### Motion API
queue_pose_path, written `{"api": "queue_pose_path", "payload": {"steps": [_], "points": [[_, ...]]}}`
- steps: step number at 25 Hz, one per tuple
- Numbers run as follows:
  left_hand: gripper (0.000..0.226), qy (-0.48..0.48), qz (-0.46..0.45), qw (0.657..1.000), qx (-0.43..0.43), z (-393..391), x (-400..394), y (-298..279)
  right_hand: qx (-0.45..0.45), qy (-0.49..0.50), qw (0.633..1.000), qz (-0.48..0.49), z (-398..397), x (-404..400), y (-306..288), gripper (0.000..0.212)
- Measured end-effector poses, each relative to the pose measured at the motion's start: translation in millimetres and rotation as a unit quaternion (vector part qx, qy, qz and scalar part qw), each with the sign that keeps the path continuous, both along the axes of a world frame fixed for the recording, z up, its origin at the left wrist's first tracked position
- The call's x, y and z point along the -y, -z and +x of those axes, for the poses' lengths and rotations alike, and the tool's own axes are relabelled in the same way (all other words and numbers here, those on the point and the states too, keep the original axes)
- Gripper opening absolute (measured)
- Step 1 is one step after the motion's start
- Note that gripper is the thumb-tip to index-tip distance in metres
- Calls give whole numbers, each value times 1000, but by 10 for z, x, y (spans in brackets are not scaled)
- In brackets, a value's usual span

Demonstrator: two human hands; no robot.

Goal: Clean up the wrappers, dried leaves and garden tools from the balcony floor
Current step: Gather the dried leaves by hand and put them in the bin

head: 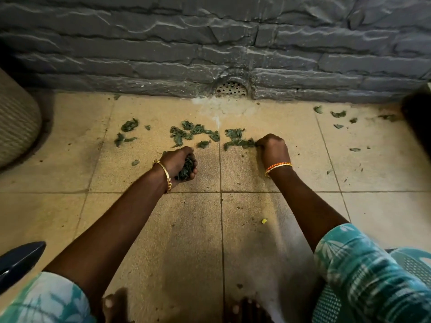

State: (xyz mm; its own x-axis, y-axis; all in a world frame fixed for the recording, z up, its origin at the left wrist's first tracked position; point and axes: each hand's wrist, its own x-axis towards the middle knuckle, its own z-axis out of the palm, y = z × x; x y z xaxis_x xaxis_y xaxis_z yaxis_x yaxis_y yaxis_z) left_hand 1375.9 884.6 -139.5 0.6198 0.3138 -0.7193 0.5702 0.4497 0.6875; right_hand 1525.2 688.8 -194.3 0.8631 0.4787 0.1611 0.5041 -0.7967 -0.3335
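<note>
Presently: dried-leaf gathering, balcony floor.
Left hand cupped round a gathered handful of leaves; right hand fingers curled, pinching floor leaves. Advised: rake clusters together before lifting.

Two hands, left hand and right hand, three bangles, one gold bangle on the left wrist, two bangles on the right, one drain grate, one yellow scrap, roughly twenty scattered dried leaves
</note>
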Motion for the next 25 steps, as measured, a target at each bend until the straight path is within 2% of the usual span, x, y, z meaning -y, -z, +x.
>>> {"api": "queue_pose_path", "payload": {"steps": [2,4,5,7,9,11,13,15,18,20,23,25], "points": [[36,7,-11,1000,5,28,-70,49,-1,38,999,13,12,-36,-22,25],[36,20,-24,999,11,32,-146,78,-35,109,991,70,8,-20,-65,20],[37,29,-29,999,11,32,-179,92,-63,164,977,124,-9,-2,-104,17],[37,42,-35,998,9,22,-246,134,-132,251,921,268,-149,-16,-188,18],[35,45,-40,998,12,0,-256,191,-213,245,870,372,-468,-173,-300,23],[32,37,-46,998,22,-46,-256,250,-285,185,850,401,-856,-472,-383,22],[29,16,-55,998,41,-105,-277,305,-304,132,860,389,-1167,-768,-408,22],[31,-18,-38,998,55,-156,-342,307,-273,96,894,341,-1346,-1018,-389,24],[36,-30,107,994,7,-228,-542,267,-223,49,929,292,-1455,-1378,-427,22],[38,-42,157,987,10,-286,-664,220,-207,17,941,269,-1510,-1598,-493,24],[36,-80,175,981,22,-365,-922,202,-211,-46,951,223,-1521,-1845,-584,34],[34,-108,172,979,9,-417,-1161,205,-195,-67,957,205,-1396,-2012,-614,25]]}}
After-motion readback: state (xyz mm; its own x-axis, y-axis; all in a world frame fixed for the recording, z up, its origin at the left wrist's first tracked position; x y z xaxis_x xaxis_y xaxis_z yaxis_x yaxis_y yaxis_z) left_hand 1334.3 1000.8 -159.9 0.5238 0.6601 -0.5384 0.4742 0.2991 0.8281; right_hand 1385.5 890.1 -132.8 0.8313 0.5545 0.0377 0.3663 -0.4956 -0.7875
